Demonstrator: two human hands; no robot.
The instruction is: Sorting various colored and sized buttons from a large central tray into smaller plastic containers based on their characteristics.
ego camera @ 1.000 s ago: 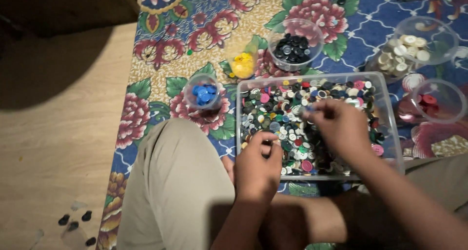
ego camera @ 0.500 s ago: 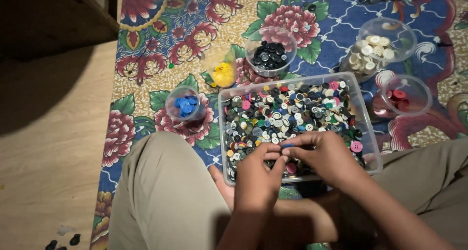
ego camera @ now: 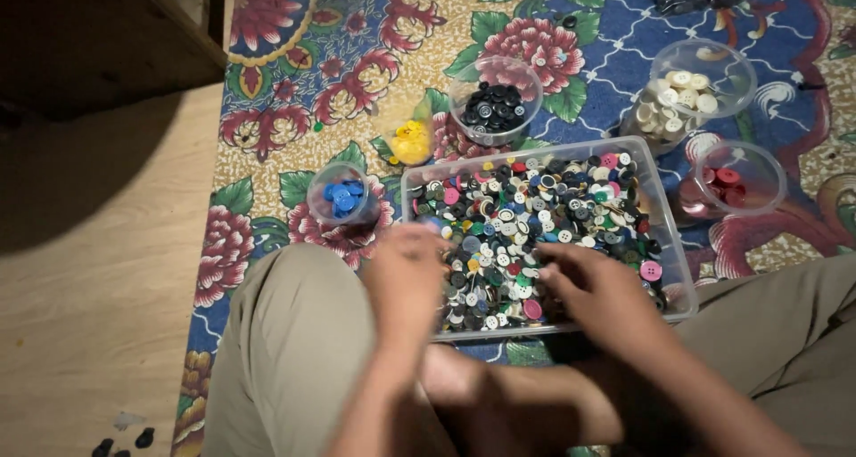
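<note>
From the head camera, your left hand hovers over the near left corner of the clear plastic tray, blurred by motion, so you cannot tell whether its fingers are spread or pinched on anything. Your right hand lies low in the tray with its fingers curled down into the mixed buttons, touching them; it looks loosely closed, though what it holds, if anything, is hidden under the fingers. The tray sits on the floral rug just in front of your crossed legs in beige trousers. Around its far side stand small clear cups, each with one colour: blue buttons to the left, yellow buttons beside them, black buttons behind the tray, cream buttons to the right, and red buttons nearest the tray's right wall. A few dark buttons lie on the wooden floor, well apart from the rug.
</note>
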